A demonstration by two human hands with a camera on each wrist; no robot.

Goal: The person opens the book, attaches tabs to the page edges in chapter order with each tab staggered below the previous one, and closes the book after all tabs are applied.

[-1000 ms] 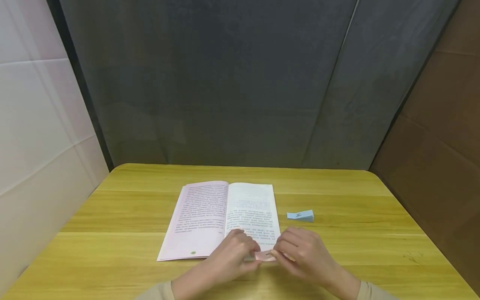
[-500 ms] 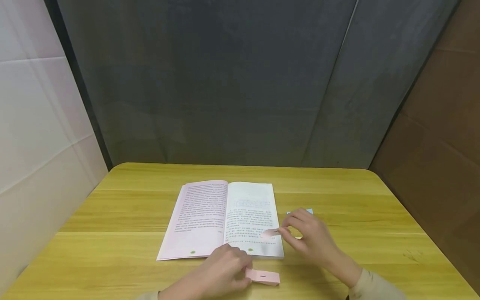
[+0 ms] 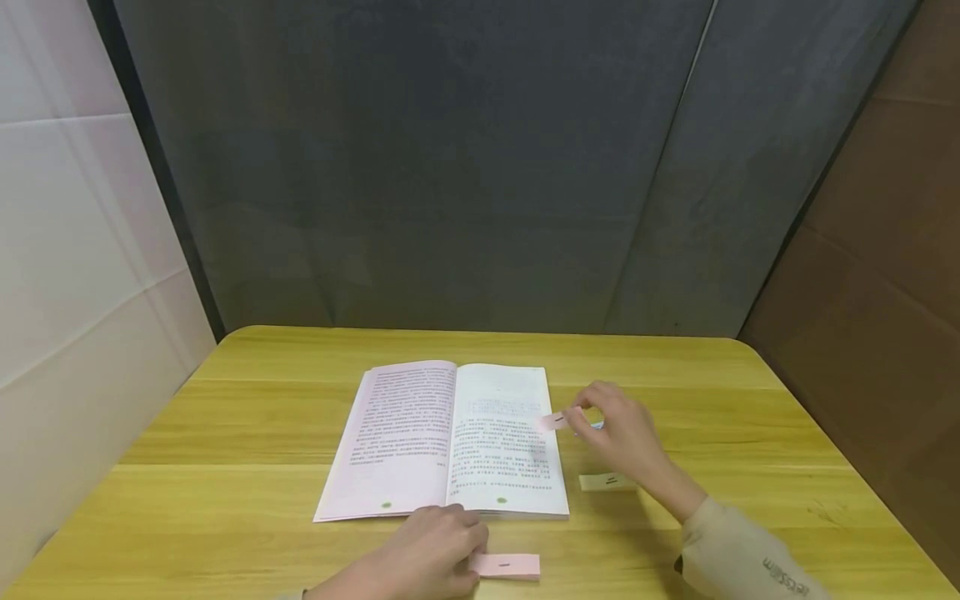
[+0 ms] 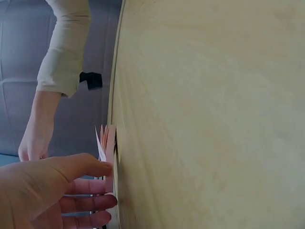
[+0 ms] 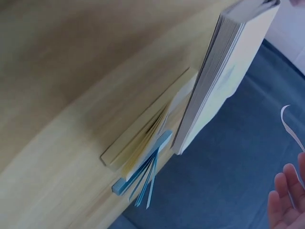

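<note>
Near side: the left hand (image 3: 438,546) pinches the pink pad (image 3: 510,567), before the open book (image 3: 502,442). Farther, right of the book: yellow pad (image 3: 603,482). The right hand (image 3: 626,429) pinches a pink slip (image 3: 555,420) over the right page's outer edge, partly hiding the blue pad (image 5: 152,157).

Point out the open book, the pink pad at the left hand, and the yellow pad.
Open book (image 3: 451,437): head view, on the fold between its two pages.
Pink pad (image 3: 510,567): head view, on its top face.
Yellow pad (image 3: 606,482): head view, on its top face, near the dark mark.
</note>
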